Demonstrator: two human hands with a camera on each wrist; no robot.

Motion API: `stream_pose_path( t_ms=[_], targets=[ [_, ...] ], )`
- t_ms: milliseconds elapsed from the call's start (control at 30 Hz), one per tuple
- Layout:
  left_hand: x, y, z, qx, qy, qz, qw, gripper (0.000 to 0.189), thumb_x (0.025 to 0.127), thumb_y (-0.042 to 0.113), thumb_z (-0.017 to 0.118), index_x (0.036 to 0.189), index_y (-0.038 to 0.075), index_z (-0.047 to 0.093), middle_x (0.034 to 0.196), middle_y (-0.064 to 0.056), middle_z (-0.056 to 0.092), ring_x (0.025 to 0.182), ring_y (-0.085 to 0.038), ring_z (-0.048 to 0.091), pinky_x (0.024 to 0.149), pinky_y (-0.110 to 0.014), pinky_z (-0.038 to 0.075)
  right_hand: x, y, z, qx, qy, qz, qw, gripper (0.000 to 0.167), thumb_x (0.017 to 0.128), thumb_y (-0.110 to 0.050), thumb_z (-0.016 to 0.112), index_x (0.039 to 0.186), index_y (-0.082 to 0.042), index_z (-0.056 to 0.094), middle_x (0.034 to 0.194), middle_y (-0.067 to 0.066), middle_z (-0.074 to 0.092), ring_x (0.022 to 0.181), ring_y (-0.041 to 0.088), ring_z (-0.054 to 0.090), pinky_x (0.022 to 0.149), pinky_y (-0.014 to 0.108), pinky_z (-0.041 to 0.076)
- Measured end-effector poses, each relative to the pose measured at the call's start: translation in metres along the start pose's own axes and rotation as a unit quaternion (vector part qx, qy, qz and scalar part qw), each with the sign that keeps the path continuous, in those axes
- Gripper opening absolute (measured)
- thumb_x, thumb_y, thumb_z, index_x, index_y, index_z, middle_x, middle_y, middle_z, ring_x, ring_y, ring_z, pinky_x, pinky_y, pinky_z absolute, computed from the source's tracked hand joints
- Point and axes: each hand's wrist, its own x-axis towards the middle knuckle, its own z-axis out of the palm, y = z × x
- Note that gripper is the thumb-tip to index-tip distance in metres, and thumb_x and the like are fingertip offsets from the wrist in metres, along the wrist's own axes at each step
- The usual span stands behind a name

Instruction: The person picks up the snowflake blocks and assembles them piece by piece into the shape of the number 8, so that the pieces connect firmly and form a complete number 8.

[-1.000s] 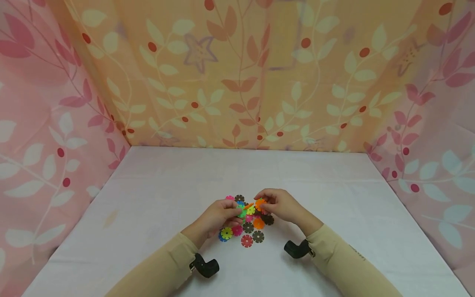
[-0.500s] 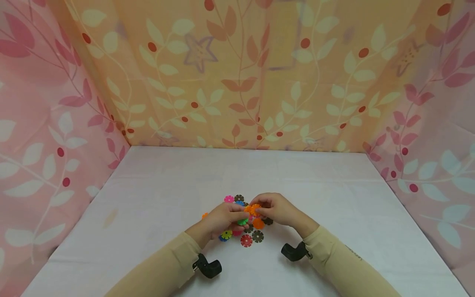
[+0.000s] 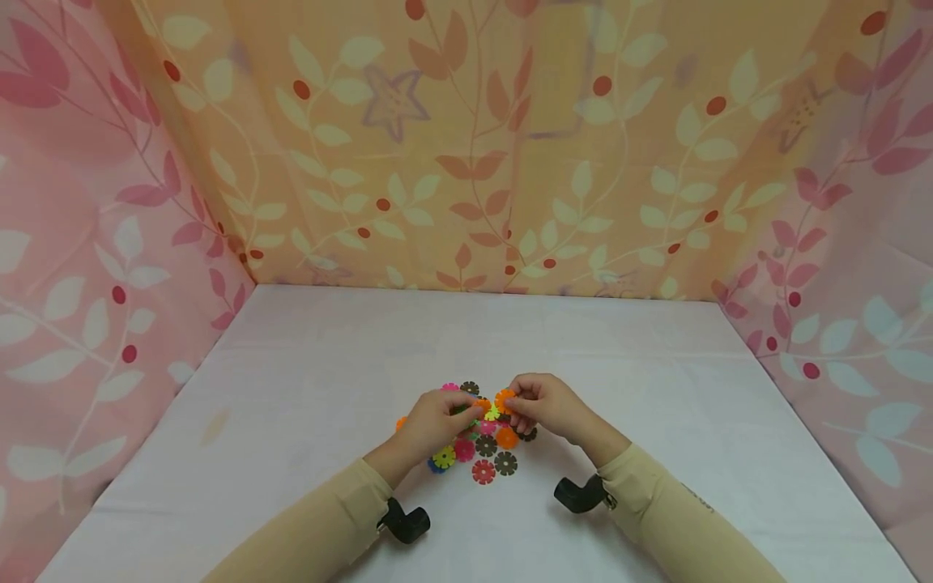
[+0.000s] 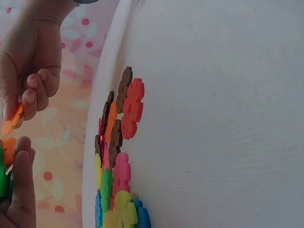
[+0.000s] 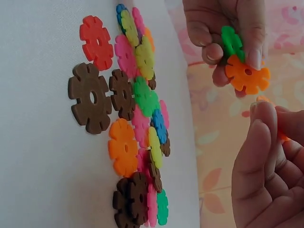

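My left hand (image 3: pixel 436 419) pinches a green snowflake disc (image 5: pixel 232 43) joined to an orange snowflake disc (image 5: pixel 248 76) at its edge. Between thumb and fingers, my right hand (image 3: pixel 554 405) holds a second orange snowflake disc (image 3: pixel 504 401); in the right wrist view it is mostly behind the fingers. The two orange discs face each other with a small gap. Both hands are raised over a loose spread of notched plastic discs. Among these lie a red disc (image 5: pixel 96 42), a brown disc (image 5: pixel 90 98) and a flat orange disc (image 5: pixel 123 147).
The discs lie on a white-covered table (image 3: pixel 328 348), some overlapping, in pink, yellow, blue, green and brown. One orange piece (image 3: pixel 401 423) shows beside the left wrist. Patterned cloth walls (image 3: pixel 466 162) stand at the back and both sides. A black wrist mount (image 3: pixel 579 494) hangs under each forearm.
Half a second ago the hands were close, with the orange discs meeting or overlapping. Now the right hand has drawn slightly right and up, and the left slightly left, leaving a gap.
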Motion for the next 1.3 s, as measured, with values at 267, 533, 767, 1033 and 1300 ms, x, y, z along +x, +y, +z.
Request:
stream_pose_path(
  t_ms=[267,533,767,1033,1300],
  targets=[
    [-0.002,0.003,0.001,0.050,0.043,0.025,0.9975,0.014,0.083,0.020,0.067,0.097,0.019,0.069,0.087,0.005,0.065,0.064,-0.012,0.057,0.058,-0.023,0.050,0.001,-0.002,0.004,0.015,-0.014,0.008,0.9998,0.019,0.091,-0.017,0.056,0.089,0.002,0.060,0.069,0.010,0.060,0.058,0.019,0.057,0.059,0.036,0.053],
    [0.000,0.002,0.001,0.052,0.052,0.022,0.9970,0.015,0.082,0.021,0.068,0.097,0.019,0.069,0.090,0.004,0.063,0.055,-0.012,0.051,0.051,-0.023,0.047,0.002,0.000,0.006,0.007,-0.023,0.006,0.9997,0.019,0.093,-0.009,0.051,0.091,0.009,0.057,0.070,0.016,0.057,0.058,0.021,0.054,0.061,0.044,0.052],
    [0.002,0.001,0.000,0.051,0.056,0.017,0.9970,0.017,0.082,0.021,0.069,0.099,0.020,0.069,0.093,0.004,0.062,0.061,-0.012,0.051,0.053,-0.022,0.047,0.003,-0.001,0.005,0.016,-0.017,0.003,0.9997,0.023,0.092,-0.016,0.055,0.092,0.007,0.058,0.071,0.012,0.060,0.058,0.017,0.055,0.059,0.033,0.052],
    [0.003,0.000,0.001,0.061,0.060,0.021,0.9961,0.016,0.081,0.021,0.069,0.097,0.020,0.070,0.091,0.004,0.062,0.064,-0.012,0.052,0.054,-0.022,0.048,0.006,0.002,0.008,0.056,-0.017,-0.006,0.9983,0.020,0.093,-0.007,0.051,0.095,0.012,0.056,0.080,0.030,0.061,0.068,0.039,0.061,0.064,0.039,0.054],
    [0.002,0.001,0.000,0.068,0.067,0.018,0.9952,0.017,0.080,0.023,0.071,0.097,0.021,0.069,0.093,0.004,0.063,0.070,-0.012,0.054,0.057,-0.021,0.049,0.007,0.004,0.012,0.090,-0.015,-0.003,0.9958,0.017,0.092,-0.008,0.054,0.096,0.008,0.055,0.083,0.027,0.064,0.079,0.046,0.061,0.067,0.038,0.054]
  ],
)
